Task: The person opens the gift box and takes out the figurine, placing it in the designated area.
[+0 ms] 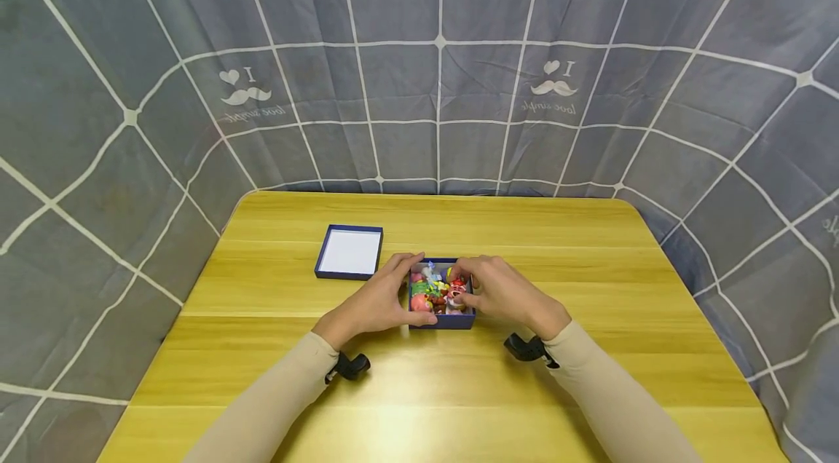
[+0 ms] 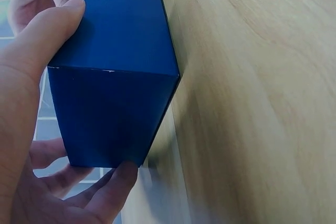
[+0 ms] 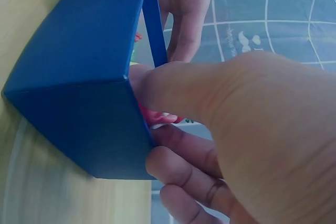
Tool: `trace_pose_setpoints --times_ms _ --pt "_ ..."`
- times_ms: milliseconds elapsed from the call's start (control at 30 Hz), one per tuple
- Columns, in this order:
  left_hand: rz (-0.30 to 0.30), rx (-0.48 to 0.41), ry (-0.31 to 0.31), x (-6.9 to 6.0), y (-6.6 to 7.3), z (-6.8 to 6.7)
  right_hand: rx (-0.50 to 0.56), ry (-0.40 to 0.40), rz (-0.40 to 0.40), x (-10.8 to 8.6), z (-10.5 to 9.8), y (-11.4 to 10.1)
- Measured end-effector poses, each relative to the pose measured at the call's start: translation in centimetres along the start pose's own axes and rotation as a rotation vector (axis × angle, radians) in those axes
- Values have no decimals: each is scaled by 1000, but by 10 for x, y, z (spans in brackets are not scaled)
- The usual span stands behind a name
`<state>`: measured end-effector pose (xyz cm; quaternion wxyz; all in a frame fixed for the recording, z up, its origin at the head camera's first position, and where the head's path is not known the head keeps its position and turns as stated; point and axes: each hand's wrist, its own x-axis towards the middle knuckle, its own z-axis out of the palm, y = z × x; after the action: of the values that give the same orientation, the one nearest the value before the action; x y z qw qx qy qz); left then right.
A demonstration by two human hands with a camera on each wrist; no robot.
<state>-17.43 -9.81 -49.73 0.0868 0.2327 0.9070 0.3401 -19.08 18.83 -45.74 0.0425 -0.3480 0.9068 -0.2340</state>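
Observation:
A dark blue open box (image 1: 451, 322) stands on the table, full of small colourful toy figurines (image 1: 429, 290). My left hand (image 1: 380, 299) grips it from the left, with the thumb on the near wall and the fingers round the far side, as the left wrist view also shows. From the right, my right hand (image 1: 505, 293) reaches into the box with thumb and index finger about a red figurine (image 1: 457, 291). In the right wrist view the thumb passes over the box rim, and the box wall (image 3: 79, 35) hides the fingertips.
The box lid (image 1: 350, 252), blue with a white inside, lies face up behind and left of the box. A wooden table (image 1: 406, 390) spreads beneath everything. Grey checked curtains (image 1: 393, 84) hang at the back and both sides.

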Motion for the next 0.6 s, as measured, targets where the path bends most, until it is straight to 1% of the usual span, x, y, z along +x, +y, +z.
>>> trace_pose_setpoints --times_ms 100,267,467,600 --pt "-4 -5 -2 0 -1 0 7 4 -3 0 1 1" --pt "-7 -16 1 0 -1 0 22 4 14 -1 2 3" --pt "-14 -14 3 -2 0 1 22 7 4 -2 1 3" --pt "-6 -22 9 -1 1 1 23 9 6 -2 -1 4"
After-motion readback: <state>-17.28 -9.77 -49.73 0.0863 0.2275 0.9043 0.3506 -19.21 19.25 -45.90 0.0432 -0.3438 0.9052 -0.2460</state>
